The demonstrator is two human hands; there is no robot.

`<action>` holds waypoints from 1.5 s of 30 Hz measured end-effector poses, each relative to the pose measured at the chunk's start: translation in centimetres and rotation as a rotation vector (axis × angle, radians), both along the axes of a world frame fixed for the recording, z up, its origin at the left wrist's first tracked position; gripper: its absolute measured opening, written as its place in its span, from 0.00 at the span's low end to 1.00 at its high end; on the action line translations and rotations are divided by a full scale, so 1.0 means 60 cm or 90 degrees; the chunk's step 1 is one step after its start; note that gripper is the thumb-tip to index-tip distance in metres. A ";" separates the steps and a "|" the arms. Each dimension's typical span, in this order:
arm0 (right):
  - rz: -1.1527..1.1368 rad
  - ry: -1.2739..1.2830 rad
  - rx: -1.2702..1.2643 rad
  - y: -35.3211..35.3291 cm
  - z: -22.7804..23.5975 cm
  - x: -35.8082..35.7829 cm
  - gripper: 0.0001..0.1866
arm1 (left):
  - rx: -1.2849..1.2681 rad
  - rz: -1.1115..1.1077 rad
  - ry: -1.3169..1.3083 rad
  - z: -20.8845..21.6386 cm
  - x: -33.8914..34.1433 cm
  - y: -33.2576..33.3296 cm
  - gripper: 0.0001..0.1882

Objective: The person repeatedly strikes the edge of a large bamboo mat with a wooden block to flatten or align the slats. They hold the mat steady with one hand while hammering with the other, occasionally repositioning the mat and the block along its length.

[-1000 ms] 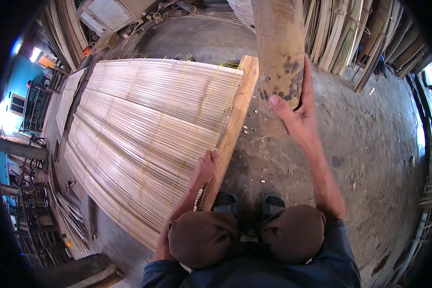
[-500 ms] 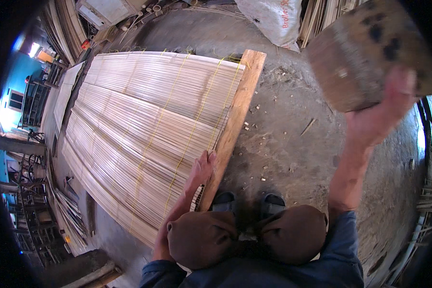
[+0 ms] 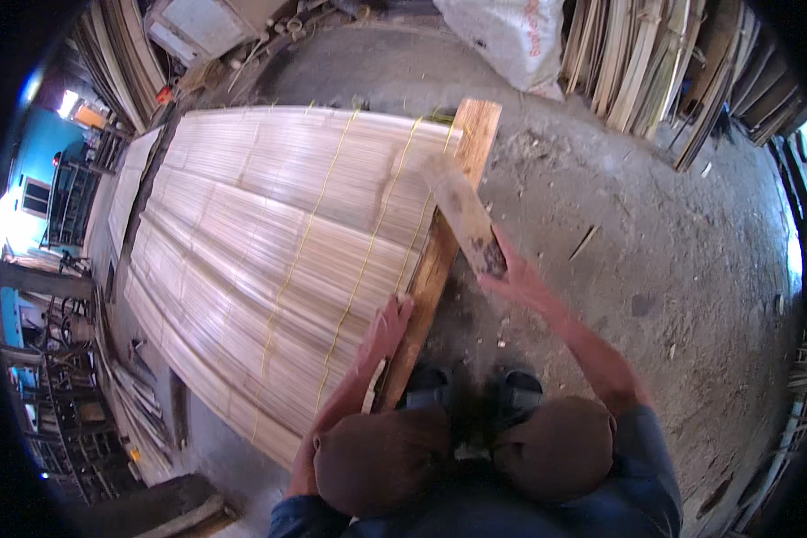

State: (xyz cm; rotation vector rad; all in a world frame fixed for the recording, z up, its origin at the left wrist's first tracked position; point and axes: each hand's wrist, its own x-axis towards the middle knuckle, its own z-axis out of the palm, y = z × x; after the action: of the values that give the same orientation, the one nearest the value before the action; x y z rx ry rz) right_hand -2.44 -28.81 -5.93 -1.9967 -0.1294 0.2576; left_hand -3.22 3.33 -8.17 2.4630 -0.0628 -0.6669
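Landmark: the wooden plank (image 3: 439, 242) lies on the floor along the near edge of the slat mat, its long axis running away from the person, slightly up and to the right in the head view.

Slat mat (image 3: 278, 242): a wide sheet of thin pale slats tied with yellowish cords, spread flat to the left of the plank; the slat ends butt against the plank's left edge.

Wooden block (image 3: 462, 215): a thick, worn billet, dark at its near end, lying over the plank and tilted, its far end over the slat ends. Its long axis crosses the plank's at a shallow angle.

Right hand (image 3: 511, 278): just to the right of the plank, fingers curled around the near end of the block, closed on it; the block stretches away from the fingers toward the far end of the plank.

Left hand (image 3: 387, 327): at the plank's left edge, nearer the person than the block, fingers flat and spread, pressing on the slat ends where they meet the plank; it grips nothing.

Key relation: the block sits beyond the left hand along the plank, apart from it; the right hand is the one holding it.

Sandals (image 3: 471, 390): two feet at the near end of the plank, knees below them.

Concrete floor (image 3: 672, 242): to the right of the plank, scattered with chips.
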 end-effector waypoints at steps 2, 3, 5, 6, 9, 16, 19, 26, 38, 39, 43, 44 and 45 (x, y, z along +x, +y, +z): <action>-0.034 0.045 0.048 -0.006 -0.016 -0.023 0.55 | 0.093 0.081 0.007 0.037 -0.028 -0.025 0.25; -0.047 0.064 0.074 0.002 -0.018 -0.034 0.54 | 0.108 0.077 -0.030 0.038 -0.037 -0.023 0.25; -0.059 0.088 0.104 0.014 -0.023 -0.059 0.54 | 0.134 0.064 -0.098 0.037 -0.049 -0.026 0.26; -0.068 0.100 0.118 0.014 -0.026 -0.067 0.54 | 0.119 0.066 -0.079 0.039 -0.047 -0.027 0.26; -0.101 0.010 0.229 0.020 -0.045 -0.078 0.55 | 0.074 0.064 -0.032 0.046 -0.039 -0.018 0.26; -0.134 0.032 0.080 0.023 0.012 -0.059 0.55 | -0.002 -0.112 -0.200 -0.011 -0.057 0.055 0.23; -0.149 -0.059 0.134 0.018 0.128 -0.025 0.57 | 0.020 -0.110 -0.177 -0.011 -0.058 0.048 0.21; -0.274 -0.516 0.291 0.020 0.400 0.083 0.55 | 0.052 -0.286 -0.257 0.002 -0.066 0.084 0.17; -0.011 0.077 0.061 0.022 0.027 -0.056 0.56 | 0.026 0.025 -0.005 0.056 -0.058 0.023 0.23; -0.021 0.101 0.069 0.016 0.033 -0.053 0.56 | 0.065 0.074 0.011 0.063 -0.066 0.015 0.23; -0.053 0.083 0.046 0.020 -0.009 -0.094 0.56 | 0.095 0.066 -0.073 0.051 -0.084 -0.001 0.23; -0.064 0.057 0.026 0.017 -0.027 -0.100 0.57 | 0.096 0.075 -0.064 0.062 -0.082 -0.010 0.23; -0.070 0.025 0.039 0.014 -0.040 -0.103 0.57 | 0.098 0.084 -0.051 0.071 -0.082 -0.016 0.23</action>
State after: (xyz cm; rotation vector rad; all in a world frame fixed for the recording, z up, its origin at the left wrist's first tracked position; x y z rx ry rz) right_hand -8.60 -27.98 -8.31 -1.9291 -0.0025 0.2192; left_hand -8.13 2.35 -3.89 2.6147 0.1240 -0.5330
